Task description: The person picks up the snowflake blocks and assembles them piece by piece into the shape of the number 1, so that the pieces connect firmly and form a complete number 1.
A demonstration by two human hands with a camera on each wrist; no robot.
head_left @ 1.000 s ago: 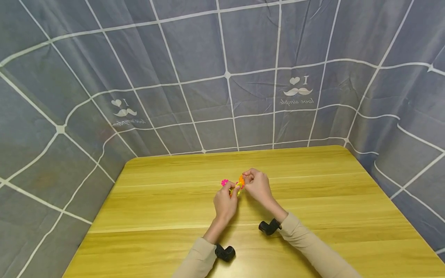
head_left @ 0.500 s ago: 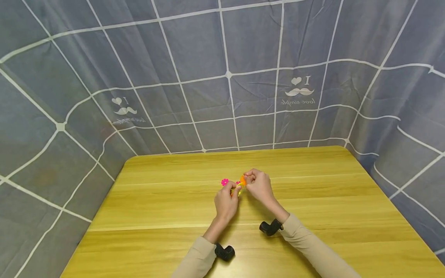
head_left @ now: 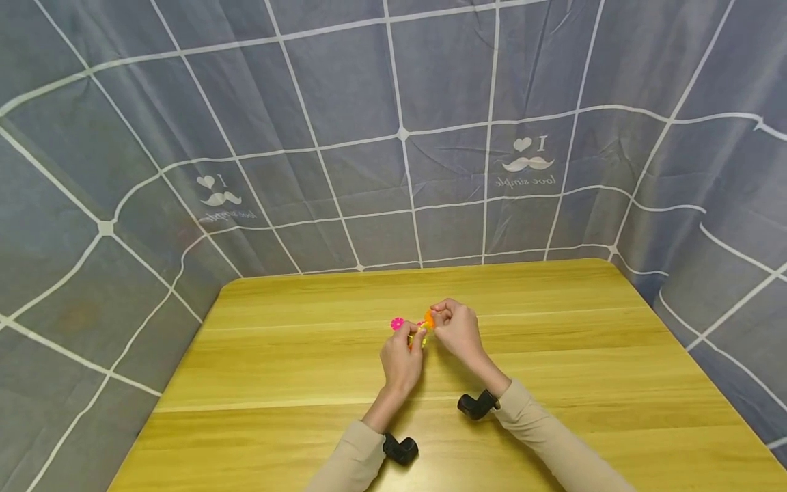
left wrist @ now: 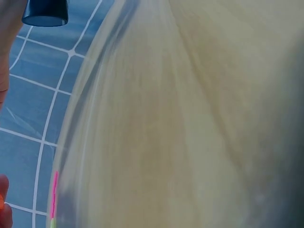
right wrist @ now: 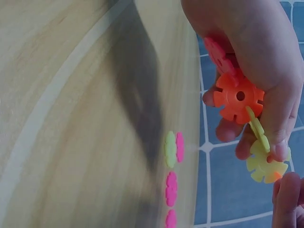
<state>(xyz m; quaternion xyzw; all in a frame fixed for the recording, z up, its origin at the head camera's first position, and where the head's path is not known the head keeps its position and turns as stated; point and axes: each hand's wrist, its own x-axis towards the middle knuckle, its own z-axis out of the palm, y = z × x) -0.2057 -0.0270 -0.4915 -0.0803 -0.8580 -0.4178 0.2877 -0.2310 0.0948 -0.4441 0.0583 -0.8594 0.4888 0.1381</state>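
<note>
My left hand point(head_left: 401, 359), just below the centre of the frame in the head view, pinches the flower-shaped discs of a chain point(right wrist: 227, 100) between thumb and fingers. The right wrist view shows the chain best, running down the right side of the frame: a red-pink disc point(right wrist: 217, 53) partly tucked against my palm, an orange one joined below it, then a yellow one seen nearly edge-on, and a yellow disc point(right wrist: 258, 166) facing the camera under my thumb.

My right hand point(head_left: 458, 331), just to the right, has its fingertips closed on an orange piece point(head_left: 428, 319). That piece meets the lower yellow disc at the lower right of the right wrist view; my fingertips cover most of it, so I cannot tell how deeply the two are slotted together.

Beyond my hands, a pink disc point(head_left: 397, 323) lies on the table point(head_left: 277, 355) just up and left of my left hand. More pink discs point(right wrist: 171, 189) and a yellow-green disc point(right wrist: 170, 149) lie along the lower middle of the right wrist view.

Black cameras point(head_left: 401, 449) sit at both wrists, by my beige sleeves point(head_left: 353, 454). A grey curtain point(head_left: 356, 178) with white grid lines fills the upper frame behind the table.
</note>
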